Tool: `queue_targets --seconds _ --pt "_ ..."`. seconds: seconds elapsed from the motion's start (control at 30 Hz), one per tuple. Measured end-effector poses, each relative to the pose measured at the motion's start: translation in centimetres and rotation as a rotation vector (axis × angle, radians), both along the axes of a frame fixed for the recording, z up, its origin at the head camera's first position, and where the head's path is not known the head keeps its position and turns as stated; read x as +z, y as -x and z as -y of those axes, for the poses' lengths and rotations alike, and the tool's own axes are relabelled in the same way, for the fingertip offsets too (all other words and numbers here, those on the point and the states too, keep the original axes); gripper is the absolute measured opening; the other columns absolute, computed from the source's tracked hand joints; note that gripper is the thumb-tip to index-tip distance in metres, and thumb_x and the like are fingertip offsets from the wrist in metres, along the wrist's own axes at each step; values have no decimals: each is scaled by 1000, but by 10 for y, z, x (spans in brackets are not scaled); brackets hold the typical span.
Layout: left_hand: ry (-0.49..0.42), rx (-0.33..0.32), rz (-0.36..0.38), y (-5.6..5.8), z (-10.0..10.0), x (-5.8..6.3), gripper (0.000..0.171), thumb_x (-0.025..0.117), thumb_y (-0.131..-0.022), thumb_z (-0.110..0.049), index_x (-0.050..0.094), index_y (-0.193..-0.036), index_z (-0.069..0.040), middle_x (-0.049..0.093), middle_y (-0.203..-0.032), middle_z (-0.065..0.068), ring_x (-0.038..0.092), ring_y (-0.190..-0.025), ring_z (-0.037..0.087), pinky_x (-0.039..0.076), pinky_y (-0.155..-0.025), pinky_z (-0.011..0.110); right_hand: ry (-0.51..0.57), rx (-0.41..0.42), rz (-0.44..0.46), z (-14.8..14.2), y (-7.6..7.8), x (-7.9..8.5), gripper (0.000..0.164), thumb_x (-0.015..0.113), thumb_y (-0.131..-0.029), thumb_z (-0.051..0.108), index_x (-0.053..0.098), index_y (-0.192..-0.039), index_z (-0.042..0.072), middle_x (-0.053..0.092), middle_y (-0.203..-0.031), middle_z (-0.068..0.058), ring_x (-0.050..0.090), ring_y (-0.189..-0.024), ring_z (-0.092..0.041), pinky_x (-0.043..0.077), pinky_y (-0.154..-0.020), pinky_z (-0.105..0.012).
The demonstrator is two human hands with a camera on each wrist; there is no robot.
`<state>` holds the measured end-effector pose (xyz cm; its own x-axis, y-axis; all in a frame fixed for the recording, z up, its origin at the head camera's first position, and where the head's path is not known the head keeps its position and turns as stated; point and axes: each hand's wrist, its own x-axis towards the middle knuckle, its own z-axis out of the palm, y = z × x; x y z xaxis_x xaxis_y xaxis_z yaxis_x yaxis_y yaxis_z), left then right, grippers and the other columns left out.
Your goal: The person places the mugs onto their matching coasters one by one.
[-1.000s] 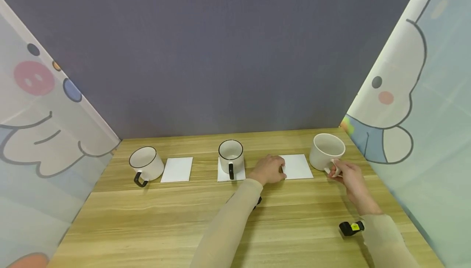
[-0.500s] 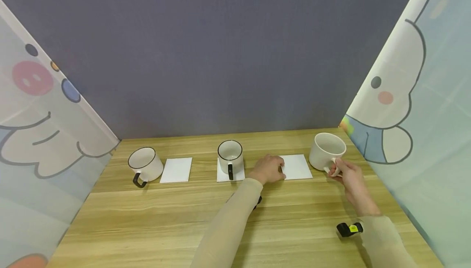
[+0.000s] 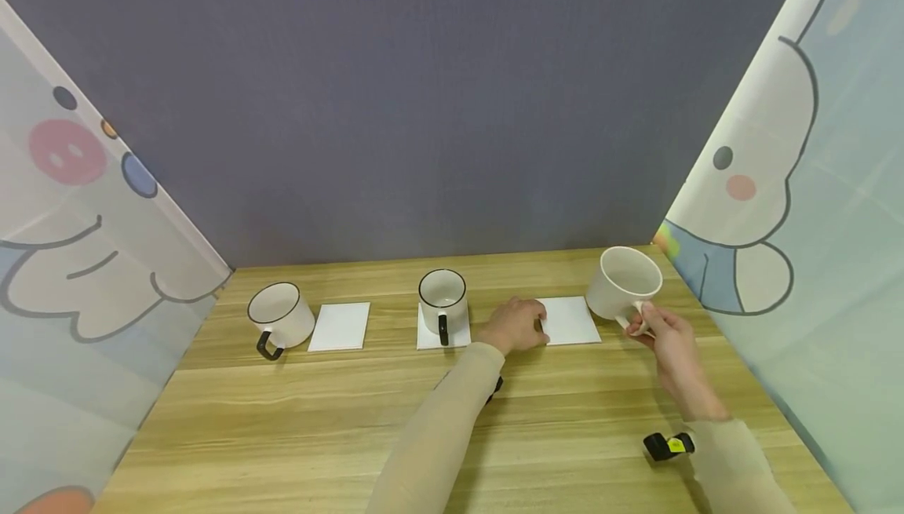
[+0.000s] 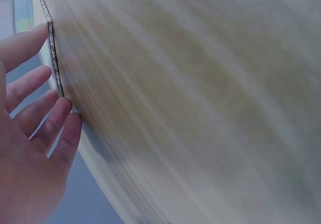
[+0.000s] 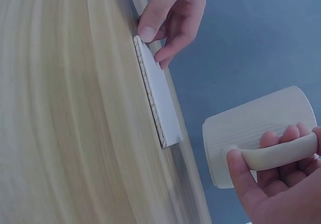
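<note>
My right hand (image 3: 676, 345) grips the handle of a plain white mug (image 3: 614, 294). In the right wrist view the mug (image 5: 256, 128) hangs clear of the tabletop, its base towards the wood, and my fingers go through the handle. My left hand (image 3: 514, 324) rests at the left side of a thin white square coaster (image 3: 570, 320), thumb and fingers touching its edge. In the left wrist view the fingers of my left hand (image 4: 42, 118) are fairly straight and spread. The coaster lies flat on the table, just left of the mug.
A white mug with a black rim and handle (image 3: 443, 298) stands on another white coaster (image 3: 463, 338). Farther left, a similar mug (image 3: 286, 322) stands on bare wood beside a white coaster (image 3: 340, 326). A dark panel (image 3: 438, 106) closes the table's back; printed curtains (image 3: 833, 184) flank it.
The white mug has risen from the table and shifted slightly left, tilting a little, with my right hand on its handle. My left hand stays in place at the coaster.
</note>
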<state>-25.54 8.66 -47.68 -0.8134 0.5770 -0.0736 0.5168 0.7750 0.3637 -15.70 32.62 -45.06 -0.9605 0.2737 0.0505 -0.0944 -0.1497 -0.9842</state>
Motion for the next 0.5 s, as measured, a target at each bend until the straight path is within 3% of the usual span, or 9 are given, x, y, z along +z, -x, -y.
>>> queue_targets --seconds 0.23,0.5 --pt "-2 1 1 1 0 -2 32 78 -90 -42 70 -118 -27 65 -127 -16 55 -115 14 50 -93 32 4 -15 -14 10 0 4 37 55 -106 19 67 -76 1 63 -78 -2 66 -71 -11 58 -74 -23" --pt "1 4 -5 2 -1 -2 33 78 -90 -42 70 -118 -27 66 -125 -15 56 -114 13 50 -93 31 -16 -6 18 22 2 5 36 54 -107 20 65 -79 1 62 -77 -1 65 -72 -11 58 -75 -23"
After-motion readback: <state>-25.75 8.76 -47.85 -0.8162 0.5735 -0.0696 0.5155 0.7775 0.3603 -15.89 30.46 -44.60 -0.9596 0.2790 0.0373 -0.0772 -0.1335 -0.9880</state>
